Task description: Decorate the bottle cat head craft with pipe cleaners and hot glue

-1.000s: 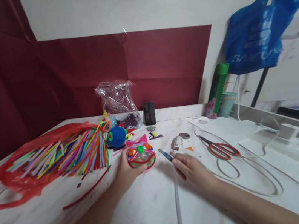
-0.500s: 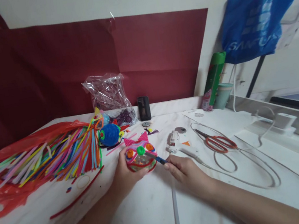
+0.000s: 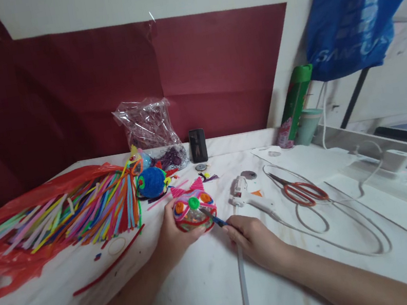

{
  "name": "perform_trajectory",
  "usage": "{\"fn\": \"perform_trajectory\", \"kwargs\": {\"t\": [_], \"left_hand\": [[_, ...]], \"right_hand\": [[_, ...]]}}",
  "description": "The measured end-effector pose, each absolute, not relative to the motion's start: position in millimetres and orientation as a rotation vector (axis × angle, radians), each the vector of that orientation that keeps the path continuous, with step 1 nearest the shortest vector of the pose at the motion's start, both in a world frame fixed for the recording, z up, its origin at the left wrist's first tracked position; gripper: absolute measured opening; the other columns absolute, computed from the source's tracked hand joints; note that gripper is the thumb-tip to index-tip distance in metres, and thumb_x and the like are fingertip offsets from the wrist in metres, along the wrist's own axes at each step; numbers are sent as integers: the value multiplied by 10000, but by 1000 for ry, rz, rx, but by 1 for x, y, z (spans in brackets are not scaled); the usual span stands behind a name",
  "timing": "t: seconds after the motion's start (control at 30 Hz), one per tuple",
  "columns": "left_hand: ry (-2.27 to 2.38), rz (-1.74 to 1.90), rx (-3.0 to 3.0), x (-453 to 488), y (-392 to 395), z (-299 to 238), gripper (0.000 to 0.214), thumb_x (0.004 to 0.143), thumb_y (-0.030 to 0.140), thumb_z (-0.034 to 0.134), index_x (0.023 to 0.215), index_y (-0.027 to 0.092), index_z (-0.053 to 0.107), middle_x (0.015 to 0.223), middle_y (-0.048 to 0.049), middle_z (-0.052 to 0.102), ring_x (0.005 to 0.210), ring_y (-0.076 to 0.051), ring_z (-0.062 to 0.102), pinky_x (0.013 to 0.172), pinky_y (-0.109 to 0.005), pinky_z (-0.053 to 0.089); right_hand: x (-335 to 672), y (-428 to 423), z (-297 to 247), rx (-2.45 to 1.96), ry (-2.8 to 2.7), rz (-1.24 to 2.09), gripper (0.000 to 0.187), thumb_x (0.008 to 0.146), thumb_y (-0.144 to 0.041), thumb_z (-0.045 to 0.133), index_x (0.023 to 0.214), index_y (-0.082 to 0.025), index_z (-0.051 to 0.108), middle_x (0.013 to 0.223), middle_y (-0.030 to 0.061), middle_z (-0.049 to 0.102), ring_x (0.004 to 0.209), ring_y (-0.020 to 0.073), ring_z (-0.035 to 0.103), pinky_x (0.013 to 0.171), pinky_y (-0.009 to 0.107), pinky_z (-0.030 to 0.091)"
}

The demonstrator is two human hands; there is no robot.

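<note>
Left hand (image 3: 173,236) curled round left side of cat-faced craft ball (image 3: 194,217), gripping it; ball is between both hands. Right hand (image 3: 255,239) pinches blue cutter (image 3: 219,221), tip over ball's front (contact unclear). Glue gun (image 3: 242,190) beyond right hand.

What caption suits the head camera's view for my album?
Left fingers hold a pink-eared ball, right fingers a knife close to it, glue gun nearby.

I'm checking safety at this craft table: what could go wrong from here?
The right hand points the blue-handled knife at the decorated ball, so a slip might nick the left hand gripping that ball. The blade might also scrape the green round piece close by. The cord looped near the scissors could perhaps snag them if tugged.
</note>
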State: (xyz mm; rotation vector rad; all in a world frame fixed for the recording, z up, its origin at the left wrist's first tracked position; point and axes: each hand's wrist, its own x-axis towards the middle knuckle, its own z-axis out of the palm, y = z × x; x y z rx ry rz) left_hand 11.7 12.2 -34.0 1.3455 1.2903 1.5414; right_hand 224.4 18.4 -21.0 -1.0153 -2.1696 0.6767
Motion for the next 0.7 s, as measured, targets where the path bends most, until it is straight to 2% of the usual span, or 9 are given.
{"fn": "perform_trajectory", "kwargs": {"t": [0.13, 0.27, 0.5, 0.7], "left_hand": [[1344, 1483, 1386, 14, 12, -31, 864, 532, 277, 838, 1273, 202, 400, 1246, -141, 585, 1136, -328, 593, 975, -472, 475], [1369, 1479, 1427, 15, 11, -29, 864, 543, 265, 834, 1277, 208, 382, 1258, -131, 565, 1146, -311, 582, 969, -445, 478], [1404, 1480, 1444, 15, 9, -26, 853, 532, 261, 838, 1266, 213, 406, 1254, -117, 568, 1152, -302, 578, 973, -420, 471], [1443, 1460, 1452, 18, 9, -22, 860, 514, 271, 844, 1255, 200, 413, 1249, -126, 568, 1144, -311, 579, 978, -454, 462]], "right_hand": [[224, 17, -21, -1024, -2193, 651, 345, 940, -406, 374, 644, -234, 414, 561, -2, 525, 512, 140, 476, 519, 252, 368], [223, 18, -24, -1017, -2218, 609, 348, 942, -398, 368, 636, -234, 388, 555, -12, 485, 505, 132, 437, 511, 246, 345], [225, 17, -20, -999, -2252, 538, 349, 945, -392, 356, 645, -228, 426, 572, 0, 508, 524, 137, 447, 520, 251, 347], [224, 15, -18, -988, -2265, 554, 343, 947, -390, 350, 660, -225, 437, 570, 1, 518, 525, 139, 464, 511, 245, 355]]}}
